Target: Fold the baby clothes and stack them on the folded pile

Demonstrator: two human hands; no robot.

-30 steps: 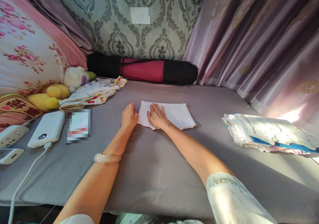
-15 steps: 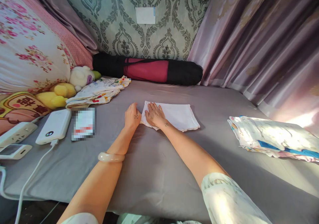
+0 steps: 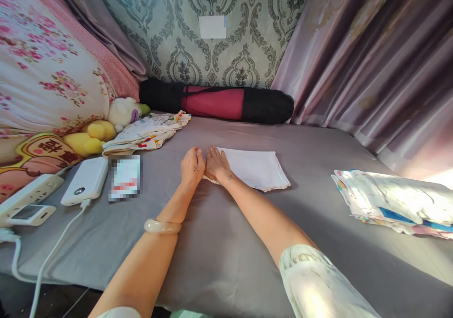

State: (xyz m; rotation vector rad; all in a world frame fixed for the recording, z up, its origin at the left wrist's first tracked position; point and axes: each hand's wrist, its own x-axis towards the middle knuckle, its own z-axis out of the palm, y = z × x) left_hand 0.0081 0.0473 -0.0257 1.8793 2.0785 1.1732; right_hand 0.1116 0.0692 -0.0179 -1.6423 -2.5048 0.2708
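Note:
A folded white cloth (image 3: 256, 167) lies flat in the middle of the grey sheet. My right hand (image 3: 216, 165) is laid flat over its left end, palm down, with the fingers stretched away from me. Right beside it, at the cloth's left edge, is my left hand (image 3: 193, 167), its fingers curled closed. Whatever those fingers may grip is hidden behind the hand. A pale bangle (image 3: 163, 226) circles my left forearm.
At the right lies a stack of folded patterned fabric (image 3: 396, 202). To the left are a crumpled patterned cloth (image 3: 148, 131), a white power bank (image 3: 85, 181), a power strip (image 3: 33, 197), cables and plush toys (image 3: 123, 112). A black-and-red roll bag (image 3: 215, 102) lies along the wall.
My right hand has slid left along the cloth, closer to my left hand. The left hand keeps its place at the cloth's edge. The view has shifted slightly.

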